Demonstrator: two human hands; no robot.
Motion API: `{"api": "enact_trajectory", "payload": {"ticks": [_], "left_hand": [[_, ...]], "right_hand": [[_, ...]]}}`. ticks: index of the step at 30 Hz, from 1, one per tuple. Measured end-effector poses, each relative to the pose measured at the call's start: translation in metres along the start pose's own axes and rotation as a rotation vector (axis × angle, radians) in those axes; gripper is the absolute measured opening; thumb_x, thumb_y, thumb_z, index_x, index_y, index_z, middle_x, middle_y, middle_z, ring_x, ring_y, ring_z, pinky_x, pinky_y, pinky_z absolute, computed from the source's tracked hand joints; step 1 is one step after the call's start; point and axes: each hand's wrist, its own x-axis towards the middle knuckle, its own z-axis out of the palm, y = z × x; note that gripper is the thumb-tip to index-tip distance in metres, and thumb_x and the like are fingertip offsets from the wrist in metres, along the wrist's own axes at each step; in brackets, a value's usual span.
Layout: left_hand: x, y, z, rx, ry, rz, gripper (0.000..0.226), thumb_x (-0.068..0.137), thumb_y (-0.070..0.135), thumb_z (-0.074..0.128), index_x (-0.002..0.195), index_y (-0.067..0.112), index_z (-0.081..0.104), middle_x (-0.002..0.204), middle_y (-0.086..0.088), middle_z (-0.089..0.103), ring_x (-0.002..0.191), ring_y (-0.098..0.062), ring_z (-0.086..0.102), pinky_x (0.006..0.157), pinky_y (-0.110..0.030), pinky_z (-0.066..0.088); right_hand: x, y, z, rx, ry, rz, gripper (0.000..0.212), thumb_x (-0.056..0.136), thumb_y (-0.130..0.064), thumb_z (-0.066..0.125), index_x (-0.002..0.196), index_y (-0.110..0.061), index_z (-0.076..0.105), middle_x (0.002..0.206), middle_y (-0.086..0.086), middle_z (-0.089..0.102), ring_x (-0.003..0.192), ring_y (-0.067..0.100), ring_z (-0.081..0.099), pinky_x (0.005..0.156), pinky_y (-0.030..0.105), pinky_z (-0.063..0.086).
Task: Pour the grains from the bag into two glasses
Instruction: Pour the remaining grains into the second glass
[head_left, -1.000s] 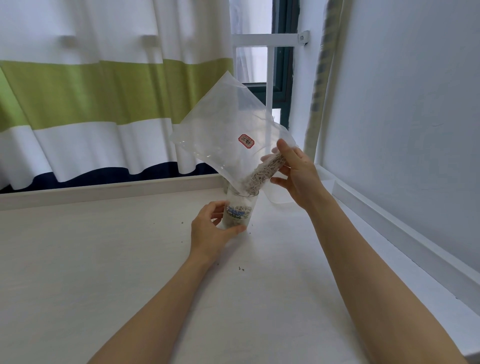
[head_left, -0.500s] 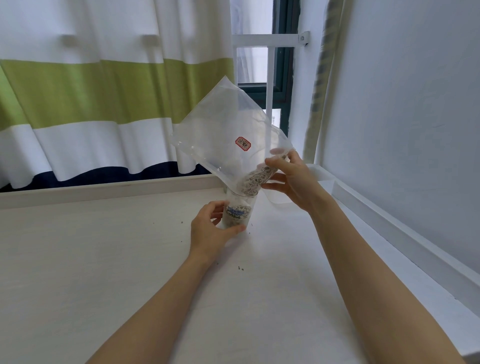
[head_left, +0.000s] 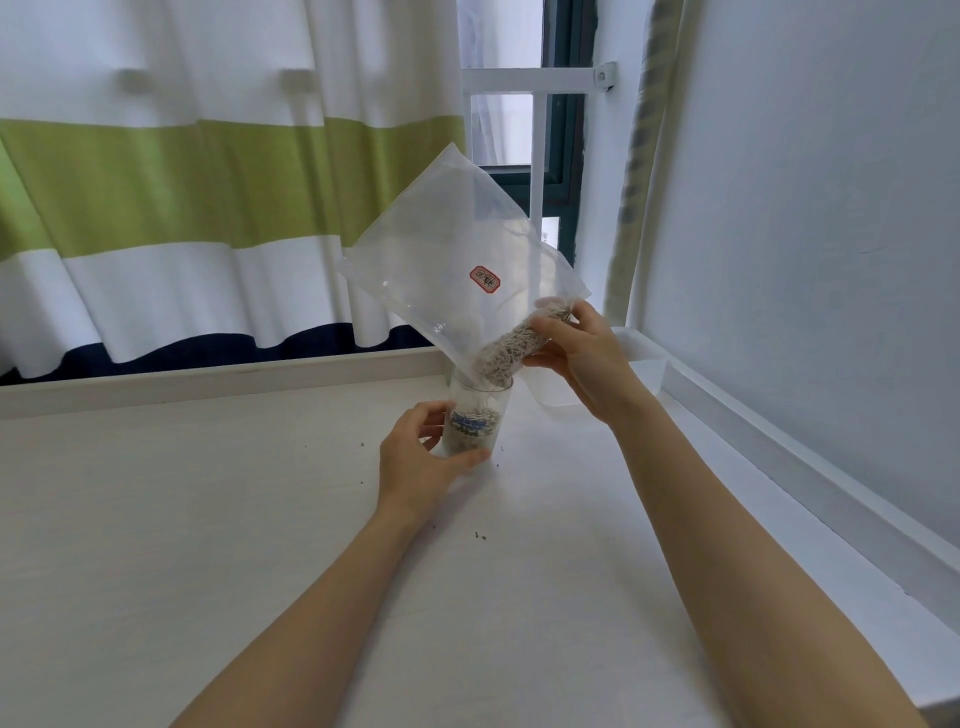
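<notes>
A clear plastic bag (head_left: 457, 260) with a small red label is tilted, its lower corner over a clear glass (head_left: 475, 421) that stands on the white table (head_left: 208, 519). Pale grains (head_left: 511, 348) are bunched in that lower corner of the bag and fall into the glass, which is about half full. My right hand (head_left: 582, 353) grips the bag at the grain-filled edge. My left hand (head_left: 421, 457) is wrapped around the base of the glass. A second clear glass (head_left: 550, 389) stands behind, partly hidden by the bag and my right hand.
Several spilled grains (head_left: 480, 536) lie on the table near the glass. A raised white ledge (head_left: 208, 379) runs along the back under a striped curtain (head_left: 208, 182). A white wall (head_left: 805, 260) with a low ledge bounds the right side.
My right hand has shifted its grip along the bag's lower edge and the grains have slid toward the corner; more grains are in the glass. My left hand has stayed on the glass.
</notes>
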Motion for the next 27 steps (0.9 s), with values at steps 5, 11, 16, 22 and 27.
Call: {"api": "enact_trajectory", "payload": {"ticks": [5,11,16,22,27], "left_hand": [[-0.0005,0.0009,-0.0003,0.01,-0.004,0.009,0.057,0.057,0.014,0.089,0.107,0.021,0.063,0.103,0.007,0.065,0.093,-0.004,0.059,0.075,-0.011,0.045],[-0.0016,0.0025,-0.001,0.007,-0.007,0.016,0.056,0.057,0.013,0.089,0.106,0.023,0.062,0.103,0.008,0.064,0.091,0.001,0.058,0.072,-0.009,0.045],[-0.0013,0.0019,-0.001,0.009,-0.008,0.019,0.057,0.058,0.013,0.089,0.107,0.022,0.063,0.104,0.007,0.064,0.093,-0.002,0.059,0.073,-0.009,0.045],[-0.0003,0.0004,-0.0004,0.009,-0.009,0.017,0.058,0.057,0.012,0.089,0.109,0.02,0.064,0.106,0.005,0.065,0.095,-0.008,0.06,0.078,-0.01,0.045],[-0.0006,0.0009,-0.0004,0.013,-0.006,0.017,0.057,0.057,0.014,0.089,0.107,0.021,0.063,0.105,0.006,0.065,0.094,-0.007,0.059,0.076,-0.01,0.044]], "right_hand": [[0.0013,0.0006,-0.002,-0.041,0.022,-0.053,0.021,0.093,-0.006,0.053,0.114,-0.007,0.048,0.091,0.007,0.061,0.086,0.021,0.063,0.079,0.035,0.057],[-0.0007,-0.0029,-0.002,-0.032,0.002,-0.108,0.023,0.095,-0.006,0.051,0.117,-0.009,0.048,0.096,0.01,0.061,0.084,0.019,0.062,0.064,0.02,0.054],[-0.0001,-0.0033,-0.0043,-0.023,0.002,-0.116,0.018,0.095,-0.008,0.051,0.112,-0.012,0.05,0.103,0.018,0.059,0.092,0.024,0.061,0.066,0.022,0.055],[0.0007,-0.0027,-0.0056,-0.024,0.004,-0.114,0.016,0.096,-0.01,0.05,0.112,-0.01,0.05,0.105,0.02,0.058,0.092,0.024,0.061,0.065,0.021,0.055],[0.0005,-0.0027,-0.004,-0.012,0.007,-0.126,0.017,0.096,-0.012,0.05,0.113,-0.01,0.049,0.107,0.022,0.059,0.091,0.025,0.061,0.064,0.021,0.054]]}}
